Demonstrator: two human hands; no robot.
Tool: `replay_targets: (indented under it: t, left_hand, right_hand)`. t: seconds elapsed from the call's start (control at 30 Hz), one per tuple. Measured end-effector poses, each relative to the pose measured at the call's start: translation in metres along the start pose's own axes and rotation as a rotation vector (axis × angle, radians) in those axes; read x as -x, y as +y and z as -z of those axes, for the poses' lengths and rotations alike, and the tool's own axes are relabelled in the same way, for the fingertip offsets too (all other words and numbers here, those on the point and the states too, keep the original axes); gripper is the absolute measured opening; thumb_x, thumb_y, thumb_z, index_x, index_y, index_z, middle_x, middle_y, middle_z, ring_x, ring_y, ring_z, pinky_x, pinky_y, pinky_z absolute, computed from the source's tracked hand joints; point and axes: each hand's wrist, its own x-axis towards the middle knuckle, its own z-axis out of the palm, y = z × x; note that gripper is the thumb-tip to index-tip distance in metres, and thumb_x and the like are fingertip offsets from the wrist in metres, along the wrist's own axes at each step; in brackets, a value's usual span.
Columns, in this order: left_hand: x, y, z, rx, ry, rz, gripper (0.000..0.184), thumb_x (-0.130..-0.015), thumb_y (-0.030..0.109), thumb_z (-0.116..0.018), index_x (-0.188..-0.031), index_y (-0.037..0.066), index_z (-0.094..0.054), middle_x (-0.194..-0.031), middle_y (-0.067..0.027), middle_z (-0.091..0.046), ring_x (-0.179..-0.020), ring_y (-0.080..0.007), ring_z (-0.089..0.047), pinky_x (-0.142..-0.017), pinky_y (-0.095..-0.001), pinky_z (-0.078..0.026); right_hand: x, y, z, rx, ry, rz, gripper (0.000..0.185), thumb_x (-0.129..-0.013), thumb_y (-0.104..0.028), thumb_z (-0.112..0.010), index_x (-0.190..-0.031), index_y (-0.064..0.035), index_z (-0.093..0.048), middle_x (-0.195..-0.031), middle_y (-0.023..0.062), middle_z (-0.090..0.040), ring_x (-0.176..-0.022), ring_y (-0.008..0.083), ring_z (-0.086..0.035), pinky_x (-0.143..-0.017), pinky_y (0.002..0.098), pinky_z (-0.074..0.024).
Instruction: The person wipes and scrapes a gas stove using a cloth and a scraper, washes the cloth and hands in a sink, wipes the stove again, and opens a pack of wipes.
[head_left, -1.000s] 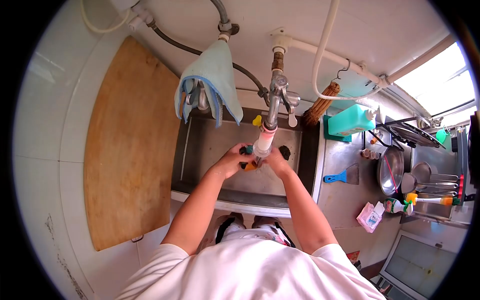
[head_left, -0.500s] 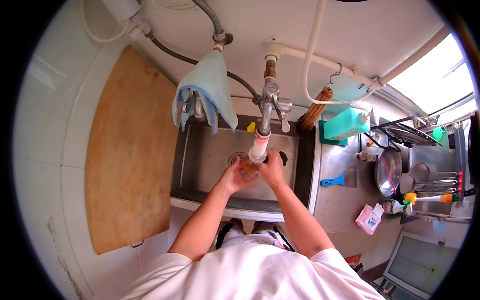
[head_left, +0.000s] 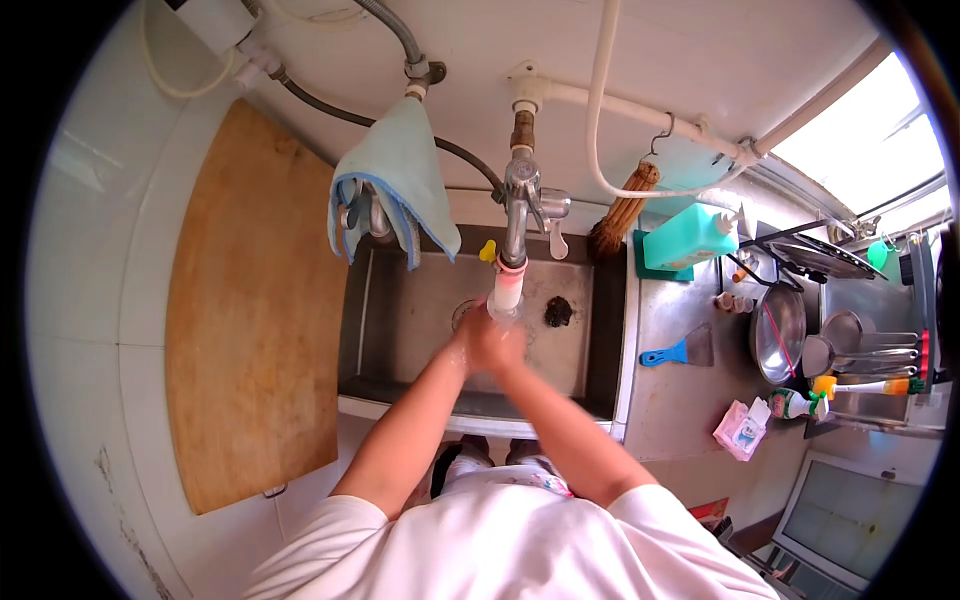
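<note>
Under the faucet (head_left: 508,290) my left hand (head_left: 463,345) and my right hand (head_left: 494,338) are pressed together over the steel sink (head_left: 410,300). The right hand covers much of the left, and the fingers of both are blurred or hidden. Whether anything lies between them cannot be made out. A dark scouring clump (head_left: 558,311) rests on the sink floor to the right of the hands. Part of the drain (head_left: 461,314) shows beside the left hand.
A light blue cloth (head_left: 398,170) hangs over another tap. Left stands a wooden board (head_left: 255,310). On the right counter are a teal bottle (head_left: 690,238), a blue-handled scraper (head_left: 680,350), a steel pan (head_left: 778,333) and a pink packet (head_left: 742,430). A straw brush (head_left: 625,210) hangs by the wall.
The hands were apart around an orange-brown item under the faucet; now they are together and that item is out of sight. The dark clump shows fully. The view has shifted slightly.
</note>
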Motion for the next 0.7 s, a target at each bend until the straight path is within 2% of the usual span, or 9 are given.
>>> replay_targets:
  t: [0.03, 0.1, 0.27, 0.33, 0.4, 0.47, 0.5, 0.57, 0.7]
  left_hand:
    - [0.014, 0.010, -0.028, 0.407, 0.192, 0.197, 0.035, -0.094, 0.040, -0.052, -0.110, 0.011, -0.060, -0.101, -0.0030, -0.066, -0.093, -0.0174, -0.064, -0.081, -0.0357, -0.052]
    - [0.015, 0.008, -0.024, 0.236, 0.373, 0.221, 0.039, -0.095, 0.043, -0.050, -0.112, 0.010, -0.061, -0.102, -0.0044, -0.068, -0.090, -0.0192, -0.066, -0.081, -0.0366, -0.053]
    - [0.017, 0.020, 0.005, 0.315, 0.175, 0.092, 0.041, -0.096, 0.045, -0.046, -0.110, 0.009, -0.061, -0.096, -0.0048, -0.068, -0.086, -0.0219, -0.065, -0.077, -0.0380, -0.053]
    - [0.019, 0.027, -0.038, 0.257, 0.168, 0.067, 0.038, -0.095, 0.043, -0.047, -0.109, 0.011, -0.061, -0.096, -0.0037, -0.068, -0.086, -0.0216, -0.065, -0.075, -0.0361, -0.053]
    - [0.024, 0.022, -0.041, 0.023, 0.457, 0.297, 0.034, -0.094, 0.041, -0.048, -0.107, 0.012, -0.061, -0.094, -0.0022, -0.067, -0.086, -0.0197, -0.064, -0.072, -0.0329, -0.052]
    - [0.023, 0.018, -0.036, 0.103, 0.388, 0.060, 0.032, -0.090, 0.040, -0.057, -0.106, 0.013, -0.061, -0.093, -0.0037, -0.066, -0.083, -0.0171, -0.065, -0.070, -0.0308, -0.054]
    - [0.024, 0.024, -0.024, 0.055, 0.279, -0.020, 0.028, -0.091, 0.035, -0.056, -0.106, 0.012, -0.062, -0.095, -0.0035, -0.066, -0.085, -0.0180, -0.065, -0.070, -0.0323, -0.053]
    - [0.024, 0.032, -0.008, 0.053, 0.177, -0.090, 0.026, -0.091, 0.032, -0.056, -0.106, 0.012, -0.062, -0.096, -0.0034, -0.066, -0.086, -0.0190, -0.064, -0.069, -0.0345, -0.052]
    - [0.030, 0.012, -0.061, 0.053, 0.494, 0.024, 0.035, -0.092, 0.040, -0.057, -0.113, 0.012, -0.058, -0.098, -0.0039, -0.065, -0.086, -0.0195, -0.065, -0.072, -0.0387, -0.052]
  right_hand:
    - [-0.021, 0.028, 0.004, -0.024, 0.092, 0.015, 0.036, -0.081, -0.031, -0.066, -0.101, -0.0048, -0.050, -0.073, 0.0247, -0.064, -0.073, 0.0453, -0.064, -0.062, 0.0550, -0.0497]
    - [-0.026, 0.029, 0.017, -0.114, 0.198, -0.056, 0.036, -0.079, -0.031, -0.067, -0.096, -0.0047, -0.049, -0.071, 0.0241, -0.064, -0.070, 0.0455, -0.064, -0.060, 0.0536, -0.0504]
    - [0.022, -0.016, -0.009, -0.030, 0.065, 0.118, 0.027, -0.079, -0.029, -0.066, -0.089, -0.0046, -0.062, -0.071, 0.0213, -0.065, -0.069, 0.0410, -0.067, -0.063, 0.0510, -0.0522]
    - [-0.010, -0.007, 0.020, -0.005, 0.132, -0.116, 0.021, -0.080, -0.025, -0.064, -0.076, -0.0051, -0.062, -0.073, 0.0211, -0.066, -0.070, 0.0428, -0.066, -0.062, 0.0501, -0.0527]
    - [-0.025, 0.023, 0.010, -0.307, 0.194, -0.085, 0.020, -0.082, -0.024, -0.061, -0.081, -0.0047, -0.061, -0.072, 0.0211, -0.066, -0.069, 0.0446, -0.065, -0.060, 0.0502, -0.0524]
    - [-0.010, 0.012, 0.011, -0.157, 0.033, -0.243, 0.029, -0.087, -0.031, -0.059, -0.089, -0.0028, -0.063, -0.084, 0.0250, -0.066, -0.076, 0.0422, -0.065, -0.065, 0.0491, -0.0510]
    - [0.006, 0.014, -0.016, -0.093, 0.174, 0.063, 0.023, -0.086, -0.027, -0.057, -0.088, -0.0036, -0.059, -0.071, 0.0248, -0.064, -0.071, 0.0463, -0.064, -0.061, 0.0532, -0.0514]
    - [0.012, 0.002, -0.019, -0.160, 0.218, 0.031, 0.029, -0.089, -0.032, -0.054, -0.085, -0.0034, -0.061, -0.073, 0.0274, -0.064, -0.072, 0.0481, -0.063, -0.063, 0.0557, -0.0503]
    - [-0.030, 0.031, 0.022, -0.177, 0.308, -0.159, 0.037, -0.089, -0.036, -0.054, -0.080, -0.0016, -0.065, -0.075, 0.0284, -0.064, -0.075, 0.0471, -0.064, -0.067, 0.0546, -0.0510]
